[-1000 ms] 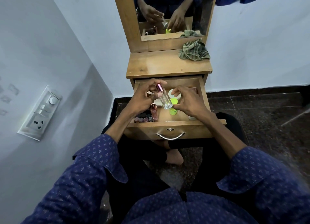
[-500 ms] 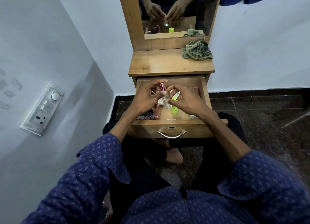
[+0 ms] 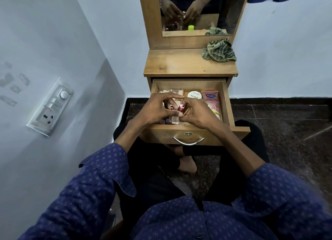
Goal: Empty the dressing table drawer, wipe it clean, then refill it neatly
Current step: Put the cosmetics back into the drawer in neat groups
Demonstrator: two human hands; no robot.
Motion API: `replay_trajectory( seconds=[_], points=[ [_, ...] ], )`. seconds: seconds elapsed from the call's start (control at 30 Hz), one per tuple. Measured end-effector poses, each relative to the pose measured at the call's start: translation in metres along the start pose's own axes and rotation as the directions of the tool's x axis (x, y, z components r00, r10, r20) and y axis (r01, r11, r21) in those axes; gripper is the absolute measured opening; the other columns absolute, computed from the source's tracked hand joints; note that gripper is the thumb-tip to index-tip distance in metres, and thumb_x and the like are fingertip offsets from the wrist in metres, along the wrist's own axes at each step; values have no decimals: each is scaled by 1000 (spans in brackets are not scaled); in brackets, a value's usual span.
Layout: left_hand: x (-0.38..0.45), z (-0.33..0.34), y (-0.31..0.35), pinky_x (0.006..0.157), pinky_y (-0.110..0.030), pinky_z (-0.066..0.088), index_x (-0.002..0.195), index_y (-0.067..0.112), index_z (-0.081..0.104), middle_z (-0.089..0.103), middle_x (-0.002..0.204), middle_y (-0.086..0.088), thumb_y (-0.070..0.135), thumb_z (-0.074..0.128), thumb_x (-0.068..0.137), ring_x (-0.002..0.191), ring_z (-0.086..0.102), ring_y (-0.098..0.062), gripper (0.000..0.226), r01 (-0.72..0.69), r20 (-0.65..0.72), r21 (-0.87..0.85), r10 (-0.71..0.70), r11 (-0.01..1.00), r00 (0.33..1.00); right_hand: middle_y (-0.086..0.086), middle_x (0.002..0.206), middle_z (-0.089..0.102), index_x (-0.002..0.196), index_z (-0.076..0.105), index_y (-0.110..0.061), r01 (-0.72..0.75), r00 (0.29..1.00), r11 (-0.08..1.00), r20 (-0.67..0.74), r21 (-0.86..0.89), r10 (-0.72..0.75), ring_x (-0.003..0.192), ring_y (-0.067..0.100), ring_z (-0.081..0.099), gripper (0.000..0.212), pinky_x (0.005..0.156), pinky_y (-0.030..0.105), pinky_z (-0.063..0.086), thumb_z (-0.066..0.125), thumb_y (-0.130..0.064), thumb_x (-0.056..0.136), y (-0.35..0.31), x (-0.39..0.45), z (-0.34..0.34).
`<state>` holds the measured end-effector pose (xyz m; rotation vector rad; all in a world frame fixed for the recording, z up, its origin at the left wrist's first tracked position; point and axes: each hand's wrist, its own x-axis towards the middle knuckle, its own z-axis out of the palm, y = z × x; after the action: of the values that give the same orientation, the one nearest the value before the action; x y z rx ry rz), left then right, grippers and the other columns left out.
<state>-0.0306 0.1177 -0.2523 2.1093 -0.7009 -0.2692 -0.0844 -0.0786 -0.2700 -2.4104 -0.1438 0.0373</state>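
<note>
In the open drawer [image 3: 227, 103], both hands' fingers [image 3: 172, 112] hiding clear bottle [image 3: 175, 120]

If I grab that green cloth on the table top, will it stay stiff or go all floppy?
Probably floppy: the green cloth lies crumpled in soft folds on the table top. It likely weighs little and would droop from your hand. It shouldn't roll or break.

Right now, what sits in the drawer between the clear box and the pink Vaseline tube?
Head view: a round white nail polish remover tub lies between the clear box and the Vaseline tube.
</note>
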Motion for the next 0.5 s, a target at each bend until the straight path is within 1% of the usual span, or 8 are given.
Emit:
replay_trajectory(
  seconds=[0.1,0.2,0.23,0.33,0.37,0.4,0.47,0.5],
  points=[
    [-1,-5,-1,74,-22,51,118,30,79,77,98,6,38,94,75,79,64,-8,46,22,-57,19,-20,1000,998,-3,88,70,91,63,-25,3,1000,1000,27,-25,-3,81,20,66,31,74,37,56,87,-22,70,2,0,0],
    [-1,-5,-5,77,-13,48,111,25,80,74,106,13,43,78,92,94,66,-5,27,36,-182,15,-32,999,983,-5,86,73,94,64,-28,-49,992,998,112,-41,53,84,18,69,35,79,38,57,90,-23,72,3,5,2],
    [0,-4,-8,77,-14,48,110,22,79,73,106,14,43,73,97,94,65,-3,26,45,-220,7,-42,999,975,-5,83,73,92,63,-29,-68,987,997,143,-37,73,83,16,70,34,82,38,56,90,-21,73,2,6,4],
    [1,2,-23,78,-25,48,110,16,79,75,104,7,37,63,105,93,66,-6,27,45,-276,27,-36,999,961,-4,83,74,95,64,-26,-112,979,992,164,-56,119,86,17,70,33,88,37,52,90,-18,76,1,10,9],
    [0,3,-29,81,-27,49,111,15,79,75,106,5,34,63,106,95,65,-8,26,50,-285,39,-37,998,958,-4,84,73,96,64,-24,-128,977,990,167,-58,136,86,17,69,33,85,35,53,89,-17,77,-1,10,10],
    [0,5,-34,83,-28,49,113,15,79,74,107,4,32,63,106,98,65,-10,24,58,-292,53,-40,997,956,-4,85,72,96,63,-22,-147,973,987,169,-58,155,84,16,67,32,78,32,52,89,-16,77,-3,11,10],
    [1,8,-41,87,-29,48,114,17,79,73,108,4,30,63,105,102,63,-11,22,59,-299,80,-32,995,954,-8,82,67,93,61,-19,-190,965,980,170,-60,197,75,7,59,31,62,24,43,87,-15,77,-6,13,11],
    [1,9,-42,87,-28,48,114,18,79,72,108,5,30,63,105,103,61,-11,22,56,-299,85,-28,995,954,-9,82,66,91,61,-19,-213,960,975,175,-55,220,73,4,56,29,58,22,37,87,-14,78,-7,13,12]
  ],
)
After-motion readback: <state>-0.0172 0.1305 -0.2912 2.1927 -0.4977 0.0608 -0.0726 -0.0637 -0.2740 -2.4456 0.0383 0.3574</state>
